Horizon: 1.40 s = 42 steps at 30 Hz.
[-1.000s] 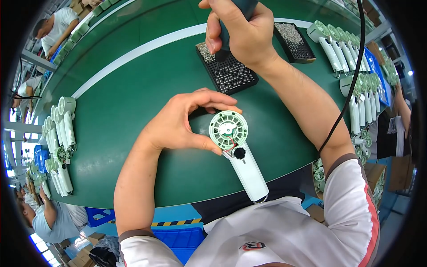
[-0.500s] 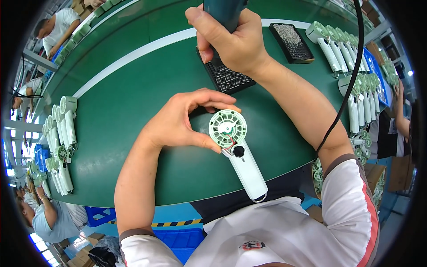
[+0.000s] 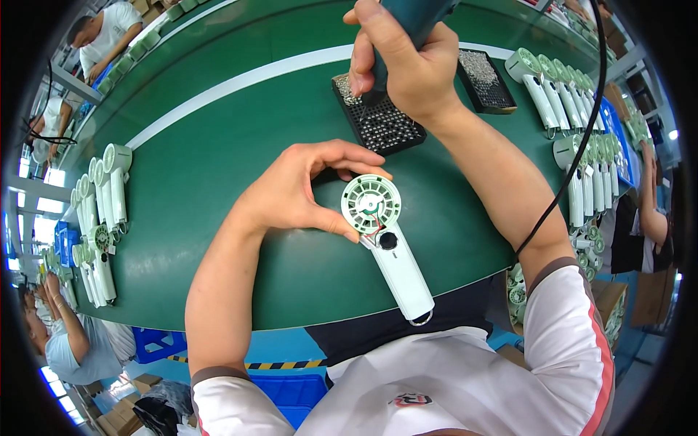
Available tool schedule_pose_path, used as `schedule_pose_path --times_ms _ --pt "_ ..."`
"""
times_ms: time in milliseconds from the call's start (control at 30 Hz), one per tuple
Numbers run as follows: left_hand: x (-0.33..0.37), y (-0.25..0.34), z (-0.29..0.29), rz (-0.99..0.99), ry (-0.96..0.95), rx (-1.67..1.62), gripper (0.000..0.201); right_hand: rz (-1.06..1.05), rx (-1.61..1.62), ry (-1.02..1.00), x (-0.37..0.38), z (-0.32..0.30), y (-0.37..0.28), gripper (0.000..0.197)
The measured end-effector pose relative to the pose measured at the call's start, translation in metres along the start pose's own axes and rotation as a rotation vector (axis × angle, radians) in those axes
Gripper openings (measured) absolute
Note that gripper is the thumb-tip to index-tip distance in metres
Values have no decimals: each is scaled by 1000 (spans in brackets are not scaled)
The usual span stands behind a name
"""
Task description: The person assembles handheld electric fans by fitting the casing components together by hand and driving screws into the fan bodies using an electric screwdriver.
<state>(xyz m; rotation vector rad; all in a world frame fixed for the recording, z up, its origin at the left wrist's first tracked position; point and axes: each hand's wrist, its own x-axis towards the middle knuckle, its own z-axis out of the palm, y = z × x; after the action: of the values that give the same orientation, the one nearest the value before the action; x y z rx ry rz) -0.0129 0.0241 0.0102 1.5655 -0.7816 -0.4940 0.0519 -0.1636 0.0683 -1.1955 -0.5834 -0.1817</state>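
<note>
My left hand (image 3: 294, 190) curls around the round head of a pale green and white handheld fan (image 3: 404, 276), thumb and fingers gripping its rim. The fan lies on the green table with its handle toward me. Its head is uncovered, showing a ring of vanes, a white centre and thin red and dark wires. My right hand (image 3: 422, 73) is closed around a dark teal electric screwdriver (image 3: 414, 18), partly cut off by the top edge. The tool's dark lower end points down over a black screw tray (image 3: 382, 125) filled with small metal screws.
A second black tray (image 3: 486, 80) of screws lies to the right. Rows of handheld fans (image 3: 542, 98) stand at the right, and more fans (image 3: 109, 185) at the left. A black cable (image 3: 563, 182) hangs across my right forearm. Other people work around the table.
My right hand has moved right with the screwdriver, whose lower end now shows over the screw tray. My left hand keeps its grip on the fan. The whole view has shifted slightly.
</note>
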Motion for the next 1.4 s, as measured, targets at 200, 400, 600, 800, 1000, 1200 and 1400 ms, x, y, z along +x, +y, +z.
schedule_pose_path --times_ms 200,400,600,800,1000,1200,1400 --pt "0 -3 -3 -3 14 -14 89 -20 130 43 -3 16 -47 33" --pt "-2 2 -4 -6 11 31 82 65 263 11 -33 26 -79 31" --pt "-11 9 -1 70 48 44 67 -208 264 -39 -47 39 -65 24" --pt "-4 4 -6 -48 15 84 68 -482 260 -101 -45 47 -44 19" --pt "-2 4 -3 -30 26 49 74 -755 254 -163 -39 62 -16 16" --pt "-5 9 -2 -21 95 43 75 -390 107 -388 -57 51 -36 12" --pt "0 0 -3 -77 37 35 64 -57 -2 -508 -67 43 -49 7"
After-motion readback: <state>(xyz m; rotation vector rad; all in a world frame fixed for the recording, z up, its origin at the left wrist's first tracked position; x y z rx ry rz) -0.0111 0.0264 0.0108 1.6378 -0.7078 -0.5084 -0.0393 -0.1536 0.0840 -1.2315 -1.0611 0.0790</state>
